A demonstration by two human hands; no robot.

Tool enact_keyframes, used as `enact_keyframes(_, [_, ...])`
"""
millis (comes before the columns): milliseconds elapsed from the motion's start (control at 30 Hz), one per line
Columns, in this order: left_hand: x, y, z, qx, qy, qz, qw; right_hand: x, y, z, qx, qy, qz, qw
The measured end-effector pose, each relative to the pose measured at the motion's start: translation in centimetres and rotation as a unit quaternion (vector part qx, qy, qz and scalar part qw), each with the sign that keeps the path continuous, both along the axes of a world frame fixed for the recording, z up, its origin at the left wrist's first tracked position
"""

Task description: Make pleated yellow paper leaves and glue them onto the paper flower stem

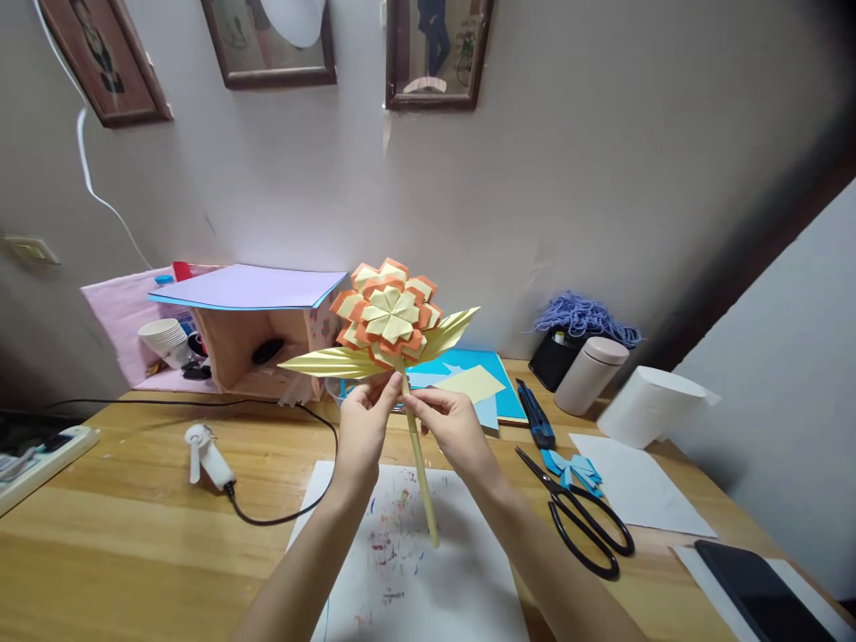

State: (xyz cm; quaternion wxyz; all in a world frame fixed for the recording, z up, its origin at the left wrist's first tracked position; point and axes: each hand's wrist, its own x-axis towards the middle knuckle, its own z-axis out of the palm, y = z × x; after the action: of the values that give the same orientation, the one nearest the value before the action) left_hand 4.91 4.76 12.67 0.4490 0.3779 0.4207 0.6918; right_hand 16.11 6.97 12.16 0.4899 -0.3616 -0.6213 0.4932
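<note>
A folded paper flower (390, 314) in orange and pale yellow stands upright at the centre, above the desk. Pleated yellow paper leaves spread to both sides beneath its head. Its pale yellow stem (423, 481) slants down over a marked white sheet (394, 580). Just under the bloom, my left hand (365, 419) pinches the stem from the left. My right hand (451, 423) grips it from the right, close beside the left fingertips.
Black scissors (581, 517), a blue cutter (535, 415) and a phone (769, 584) lie on the right. Behind them stand a tissue roll (652, 406) and a cylinder (592, 374). A corded glue gun (210, 456) and pink box (258, 348) are left.
</note>
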Motion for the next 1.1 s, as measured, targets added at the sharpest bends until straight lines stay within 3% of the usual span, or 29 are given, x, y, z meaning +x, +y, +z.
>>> enact_keyframes(267, [0.3,0.1,-0.5,0.012,-0.077,0.015,0.997,-0.9,-0.7,-0.4,-0.004,0.010,0.016,1.000])
enact_keyframes(567, [0.6,-0.1,-0.1,0.003,-0.121,0.034,0.992,-1.2,-0.9,-0.4,0.011,-0.008,0.017,1.000])
enact_keyframes(1100, [0.3,-0.3,-0.2,-0.004,-0.074,0.068,0.995,-1.5,-1.4,-0.3,-0.002,-0.008,0.019,1.000])
